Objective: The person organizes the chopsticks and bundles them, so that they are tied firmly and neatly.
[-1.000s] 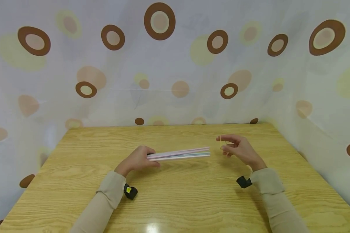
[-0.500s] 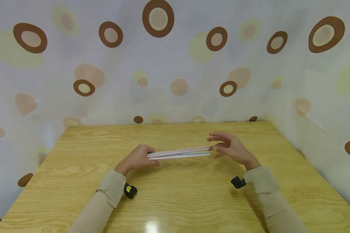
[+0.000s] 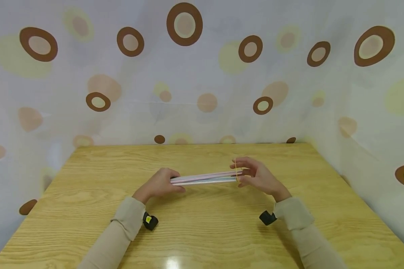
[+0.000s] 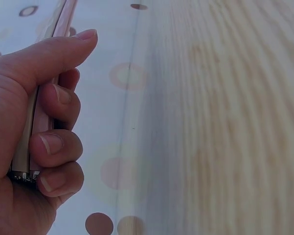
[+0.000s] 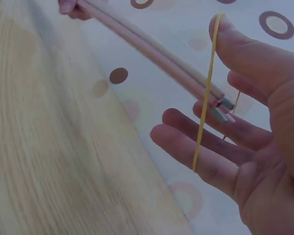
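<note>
My left hand grips one end of a bundle of slim sticks in pale pink, white and blue. Its fingers and thumb wrap round the sticks in the left wrist view, where dark patterned ends show near the palm. A thin yellow rubber band is stretched between the thumb and spread fingers of my right hand. The bundle's free end lies between these fingers, within the band's loop in the right wrist view. The sticks are held above the table, nearly level.
A wood-grain table spreads under both hands. Behind it and at its sides hangs a pale curtain with brown and beige ovals. Small black devices sit at the left wrist and right wrist.
My right hand has moved left with the stretched rubber band, bringing it from beyond the bundle's free end to around it. My left hand and the sticks have stayed in nearly the same place.
</note>
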Demonstrator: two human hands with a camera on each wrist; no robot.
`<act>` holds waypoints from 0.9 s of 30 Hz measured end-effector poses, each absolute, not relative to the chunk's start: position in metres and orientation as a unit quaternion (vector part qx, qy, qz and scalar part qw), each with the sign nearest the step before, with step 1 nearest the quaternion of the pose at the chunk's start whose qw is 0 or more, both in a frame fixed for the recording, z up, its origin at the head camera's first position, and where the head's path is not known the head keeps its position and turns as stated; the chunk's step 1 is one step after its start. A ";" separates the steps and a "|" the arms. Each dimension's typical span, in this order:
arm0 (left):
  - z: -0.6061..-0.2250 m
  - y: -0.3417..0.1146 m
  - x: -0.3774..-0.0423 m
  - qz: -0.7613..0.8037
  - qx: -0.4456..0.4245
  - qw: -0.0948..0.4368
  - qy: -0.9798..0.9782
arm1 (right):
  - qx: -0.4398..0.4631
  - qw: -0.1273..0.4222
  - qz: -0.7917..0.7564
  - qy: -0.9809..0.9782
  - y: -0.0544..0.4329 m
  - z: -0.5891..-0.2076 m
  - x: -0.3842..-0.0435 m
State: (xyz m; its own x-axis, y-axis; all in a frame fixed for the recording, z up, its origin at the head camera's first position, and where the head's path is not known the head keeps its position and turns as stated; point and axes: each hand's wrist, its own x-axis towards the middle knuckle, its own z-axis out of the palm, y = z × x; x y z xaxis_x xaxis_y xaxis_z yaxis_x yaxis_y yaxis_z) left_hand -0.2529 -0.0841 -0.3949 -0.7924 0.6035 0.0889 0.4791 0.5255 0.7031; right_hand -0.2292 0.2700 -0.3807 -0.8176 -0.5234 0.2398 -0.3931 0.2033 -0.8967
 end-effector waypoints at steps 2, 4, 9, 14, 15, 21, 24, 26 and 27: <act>-0.395 -0.084 -0.252 0.374 0.311 0.082 0.870 | -0.302 0.046 -0.545 0.781 0.265 -0.383 -0.229; -0.396 -0.084 -0.251 0.374 0.312 0.084 0.869 | -0.310 0.032 -0.528 0.790 0.260 -0.384 -0.228; -0.396 -0.083 -0.250 0.374 0.314 0.085 0.868 | -0.321 0.020 -0.523 0.789 0.251 -0.384 -0.225; -0.395 -0.082 -0.251 0.367 0.326 0.078 0.868 | -0.309 0.014 -0.532 0.788 0.248 -0.385 -0.222; -0.395 -0.082 -0.251 0.366 0.327 0.076 0.868 | -0.306 0.012 -0.531 0.790 0.247 -0.385 -0.222; -0.394 -0.084 -0.251 0.367 0.326 0.075 0.868 | -0.304 -0.008 -0.522 0.797 0.243 -0.386 -0.223; -0.394 -0.083 -0.252 0.371 0.329 0.081 0.865 | -0.302 -0.008 -0.519 0.800 0.244 -0.386 -0.223; -0.394 -0.082 -0.252 0.374 0.330 0.083 0.863 | -0.298 -0.003 -0.522 0.799 0.245 -0.386 -0.223; -0.394 -0.082 -0.252 0.375 0.330 0.084 0.862 | -0.294 0.002 -0.526 0.798 0.246 -0.387 -0.223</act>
State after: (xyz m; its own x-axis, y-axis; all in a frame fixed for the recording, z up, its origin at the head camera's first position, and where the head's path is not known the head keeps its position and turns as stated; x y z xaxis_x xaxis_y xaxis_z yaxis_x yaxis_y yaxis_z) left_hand -0.2519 -0.0818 -0.3938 -0.7684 0.6319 0.1015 0.5054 0.5017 0.7021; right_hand -0.2229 0.2456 -0.3866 -0.8270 -0.4710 0.3069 -0.4677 0.2735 -0.8405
